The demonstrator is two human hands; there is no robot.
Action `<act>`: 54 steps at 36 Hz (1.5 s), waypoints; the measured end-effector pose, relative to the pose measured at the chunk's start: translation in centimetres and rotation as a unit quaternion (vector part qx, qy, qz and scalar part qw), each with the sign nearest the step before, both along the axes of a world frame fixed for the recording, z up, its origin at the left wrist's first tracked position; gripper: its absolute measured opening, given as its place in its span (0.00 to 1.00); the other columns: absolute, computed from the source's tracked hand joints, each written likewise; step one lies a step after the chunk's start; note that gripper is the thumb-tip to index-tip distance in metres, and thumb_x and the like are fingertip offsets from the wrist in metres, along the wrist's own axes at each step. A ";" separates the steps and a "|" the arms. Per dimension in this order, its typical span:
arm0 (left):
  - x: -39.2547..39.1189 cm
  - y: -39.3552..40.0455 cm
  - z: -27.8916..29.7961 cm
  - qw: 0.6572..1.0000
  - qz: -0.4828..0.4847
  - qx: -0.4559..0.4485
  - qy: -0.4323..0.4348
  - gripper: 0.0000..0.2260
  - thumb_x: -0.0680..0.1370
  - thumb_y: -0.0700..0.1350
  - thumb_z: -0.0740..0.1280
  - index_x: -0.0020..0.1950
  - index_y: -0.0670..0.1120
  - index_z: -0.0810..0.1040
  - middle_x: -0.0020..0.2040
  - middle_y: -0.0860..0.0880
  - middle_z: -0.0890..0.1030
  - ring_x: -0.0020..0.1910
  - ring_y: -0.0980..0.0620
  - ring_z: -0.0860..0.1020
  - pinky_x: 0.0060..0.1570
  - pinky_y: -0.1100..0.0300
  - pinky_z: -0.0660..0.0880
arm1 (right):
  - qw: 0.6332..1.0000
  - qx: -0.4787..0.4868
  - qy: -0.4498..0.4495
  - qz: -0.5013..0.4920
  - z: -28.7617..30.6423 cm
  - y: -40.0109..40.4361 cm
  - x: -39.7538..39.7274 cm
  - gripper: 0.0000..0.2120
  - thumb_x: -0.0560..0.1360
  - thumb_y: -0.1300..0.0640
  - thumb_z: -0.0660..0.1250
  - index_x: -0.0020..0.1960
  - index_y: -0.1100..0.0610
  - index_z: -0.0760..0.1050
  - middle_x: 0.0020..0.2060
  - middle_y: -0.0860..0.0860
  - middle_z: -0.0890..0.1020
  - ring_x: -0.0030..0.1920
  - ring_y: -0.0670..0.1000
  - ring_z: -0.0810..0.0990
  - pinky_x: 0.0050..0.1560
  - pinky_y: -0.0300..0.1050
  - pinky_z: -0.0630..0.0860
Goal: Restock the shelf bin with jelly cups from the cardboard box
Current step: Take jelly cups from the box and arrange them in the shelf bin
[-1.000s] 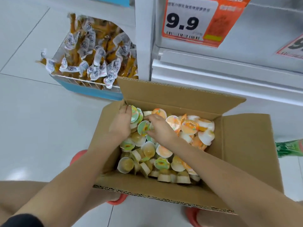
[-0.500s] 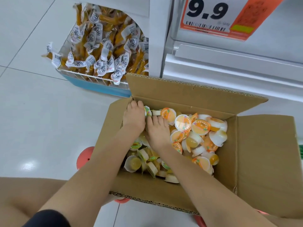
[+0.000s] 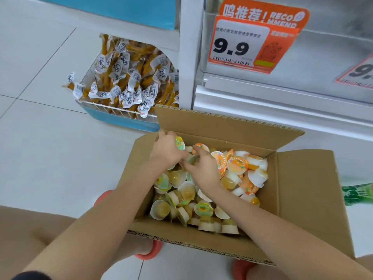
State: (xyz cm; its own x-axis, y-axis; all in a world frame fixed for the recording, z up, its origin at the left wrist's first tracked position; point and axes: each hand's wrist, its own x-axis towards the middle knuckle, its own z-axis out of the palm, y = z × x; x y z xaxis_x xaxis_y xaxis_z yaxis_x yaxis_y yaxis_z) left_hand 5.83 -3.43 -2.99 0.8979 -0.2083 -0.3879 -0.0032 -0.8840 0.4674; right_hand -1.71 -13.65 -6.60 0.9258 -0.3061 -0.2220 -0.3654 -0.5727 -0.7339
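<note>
White floor tiles fill the 9 o'clock side of the view, and a white shelf unit runs across 12 to 3 o'clock with an orange price tag reading 9.9. At 11 o'clock a wire-fronted bin holds a heap of clear-wrapped orange snack sticks. An open cardboard box sits on the floor at the centre, flaps folded outward, and loose jelly cups lie piled inside it, green-lidded and yellowish ones toward 7 o'clock, orange-lidded ones toward 3 o'clock.

Both hands are down in the box's far-left corner, just beside each other. The left hand curls its fingers around a green-lidded cup, which shows at the 2 o'clock edge of the hand, against the fingertips. The right hand has its fingers bent over the pile, with a pale green lid tucked under the thumb side and an orange-lidded cup touching the fingertips at 12 o'clock; whether it truly grips either cup I cannot tell. Red sandals show beneath the box's near edge.
</note>
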 end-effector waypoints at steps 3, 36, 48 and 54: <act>0.5 -0.3 2.4 0.999 0.012 -0.049 0.018 0.22 0.66 0.46 0.74 0.58 0.43 0.75 0.55 0.43 0.73 0.51 0.45 0.75 0.45 0.59 0.70 | 0.952 0.203 0.124 -0.194 3.3 -1.2 0.2 0.26 0.70 0.45 0.73 0.61 0.59 0.73 0.42 0.55 0.81 0.40 0.50 0.77 0.40 0.38 0.76; -5.2 -4.8 16.9 0.956 -0.144 -0.196 -0.167 0.27 0.58 0.54 0.80 0.53 0.48 0.79 0.46 0.53 0.72 0.45 0.56 0.72 0.41 0.78 0.65 | 0.933 0.344 -0.102 0.014 19.6 -8.7 -3.7 0.19 0.67 0.58 0.74 0.55 0.52 0.72 0.42 0.52 0.84 0.38 0.50 0.81 0.43 0.44 0.79; -5.8 -5.5 16.2 0.952 -0.190 -0.162 -0.178 0.35 0.56 0.57 0.80 0.58 0.45 0.75 0.52 0.49 0.76 0.52 0.52 0.72 0.51 0.61 0.67 | 0.968 0.228 -0.095 0.038 19.5 -9.4 -3.8 0.23 0.62 0.56 0.79 0.55 0.47 0.77 0.44 0.45 0.83 0.43 0.41 0.82 0.43 0.36 0.78; -5.6 -5.3 16.7 0.940 -0.189 -0.170 -0.229 0.28 0.60 0.54 0.79 0.56 0.45 0.76 0.49 0.51 0.78 0.48 0.53 0.73 0.48 0.62 0.63 | 0.955 0.288 -0.061 0.042 20.5 -9.4 -3.7 0.28 0.61 0.52 0.77 0.59 0.51 0.76 0.46 0.47 0.82 0.46 0.46 0.81 0.46 0.44 0.81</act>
